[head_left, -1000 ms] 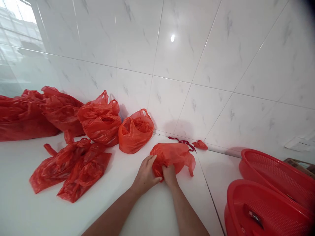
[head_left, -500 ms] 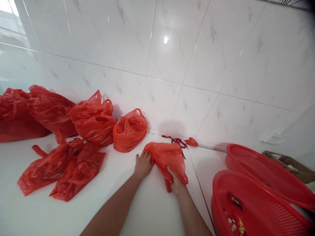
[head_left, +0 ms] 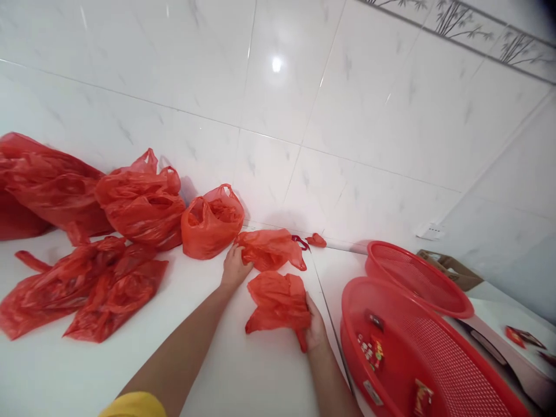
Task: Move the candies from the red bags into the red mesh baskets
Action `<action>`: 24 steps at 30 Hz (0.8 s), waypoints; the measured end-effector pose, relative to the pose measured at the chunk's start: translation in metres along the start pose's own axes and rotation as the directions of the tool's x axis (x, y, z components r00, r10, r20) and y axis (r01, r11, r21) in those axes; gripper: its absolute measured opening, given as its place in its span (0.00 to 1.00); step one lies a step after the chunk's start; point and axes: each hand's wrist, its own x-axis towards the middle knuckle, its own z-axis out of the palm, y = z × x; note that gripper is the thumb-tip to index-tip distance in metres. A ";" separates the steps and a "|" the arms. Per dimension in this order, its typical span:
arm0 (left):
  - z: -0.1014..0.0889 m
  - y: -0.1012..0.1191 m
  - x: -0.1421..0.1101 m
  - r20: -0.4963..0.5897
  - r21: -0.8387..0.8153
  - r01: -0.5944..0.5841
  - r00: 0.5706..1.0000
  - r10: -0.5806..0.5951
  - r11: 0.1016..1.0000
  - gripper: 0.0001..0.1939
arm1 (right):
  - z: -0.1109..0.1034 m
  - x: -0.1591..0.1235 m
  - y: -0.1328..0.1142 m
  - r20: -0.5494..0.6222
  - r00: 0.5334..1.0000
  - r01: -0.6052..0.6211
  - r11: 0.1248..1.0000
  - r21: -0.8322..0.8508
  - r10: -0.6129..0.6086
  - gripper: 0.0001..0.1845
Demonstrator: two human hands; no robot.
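Note:
My right hand (head_left: 316, 324) is closed on the right edge of a crumpled red plastic bag (head_left: 278, 302), and a strip of that bag hangs down beside the fingers. Just behind it, a second red plastic bag (head_left: 271, 248) lies on the white tabletop (head_left: 243, 359). Its left end is gripped by my left hand (head_left: 236, 266), with the fingertips partly hidden in the plastic. A small filled red bag (head_left: 212, 223) stands open at the top against the wall, close to my left hand. Dark red ribbon (head_left: 300, 242) peeks out behind the second bag.
More full red bags (head_left: 141, 202) line the wall at the left, with knotted bags (head_left: 117, 289) in front. At the right stand a large red basket (head_left: 354, 289) holding several small packets and another red basket (head_left: 377, 249). A cardboard box (head_left: 452, 269) sits behind them.
What looked like one bundle between my hands is now two separate bags. My right hand has drawn one toward me, while the other stays at my left hand. The view has turned right.

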 end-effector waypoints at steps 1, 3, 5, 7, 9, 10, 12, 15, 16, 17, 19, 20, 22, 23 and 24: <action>-0.005 0.000 -0.006 -0.016 -0.039 -0.005 1.000 0.005 0.999 0.25 | -0.001 0.002 -0.001 -0.013 1.000 0.013 1.000 0.006 -0.013 0.19; -0.018 0.000 -0.024 -0.036 -0.112 -0.015 0.999 0.011 0.994 0.22 | -0.003 0.005 -0.003 -0.038 0.999 0.038 0.999 0.009 -0.038 0.18; -0.032 0.002 -0.046 -0.039 -0.171 -0.027 0.999 0.020 0.985 0.19 | -0.005 0.008 -0.003 -0.057 0.997 0.050 0.999 -0.006 -0.050 0.17; -0.044 0.006 -0.072 -0.031 -0.218 -0.055 0.998 0.049 0.974 0.20 | -0.005 0.011 -0.002 -0.069 0.996 0.056 0.998 -0.034 -0.059 0.16; -0.054 0.014 -0.096 -0.016 -0.276 -0.141 0.990 0.142 0.951 0.25 | -0.003 0.012 -0.001 -0.059 0.996 0.068 0.995 -0.078 -0.073 0.17; -0.056 0.018 -0.106 0.000 -0.279 -0.214 0.975 0.223 0.936 0.31 | -0.001 0.011 0.000 -0.039 0.996 0.074 0.992 -0.105 -0.079 0.18; -0.058 0.028 -0.122 0.076 -0.254 -0.322 0.933 0.351 0.912 0.44 | 0.005 0.007 0.000 0.035 0.994 0.103 0.981 -0.162 -0.099 0.21; -0.053 0.039 -0.129 0.222 -0.219 -0.338 0.896 0.384 0.915 0.44 | 0.014 -0.003 -0.002 0.189 0.976 0.150 0.959 -0.239 -0.105 0.25; -0.051 0.040 -0.127 0.248 -0.225 -0.300 0.903 0.352 0.927 0.38 | 0.016 -0.005 -0.003 0.231 0.968 0.157 0.952 -0.262 -0.096 0.26; -0.049 0.040 -0.124 0.256 -0.242 -0.245 0.917 0.306 0.939 0.30 | 0.017 -0.006 -0.004 0.257 0.963 0.159 0.945 -0.285 -0.085 0.28; -0.047 0.038 -0.115 0.247 -0.310 -0.108 0.950 0.190 0.945 0.19 | 0.016 -0.004 -0.006 0.259 0.963 0.163 0.930 -0.330 -0.077 0.31; -0.048 0.036 -0.110 0.236 -0.351 -0.036 0.964 0.125 0.936 0.17 | 0.014 -0.001 -0.008 0.238 0.968 0.168 0.918 -0.361 -0.084 0.32; -0.051 0.032 -0.101 0.212 -0.417 0.097 0.977 -0.007 0.903 0.14 | 0.007 0.008 -0.011 0.154 0.978 0.199 0.869 -0.453 -0.144 0.31; -0.053 0.030 -0.098 0.196 -0.440 0.153 0.978 -0.072 0.885 0.13 | 0.003 0.013 -0.013 0.091 0.973 0.227 0.830 -0.510 -0.211 0.29; -0.055 0.028 -0.094 0.172 -0.463 0.201 0.976 -0.135 0.863 0.12 | -0.002 0.018 -0.016 0.022 0.955 0.257 0.787 -0.561 -0.297 0.26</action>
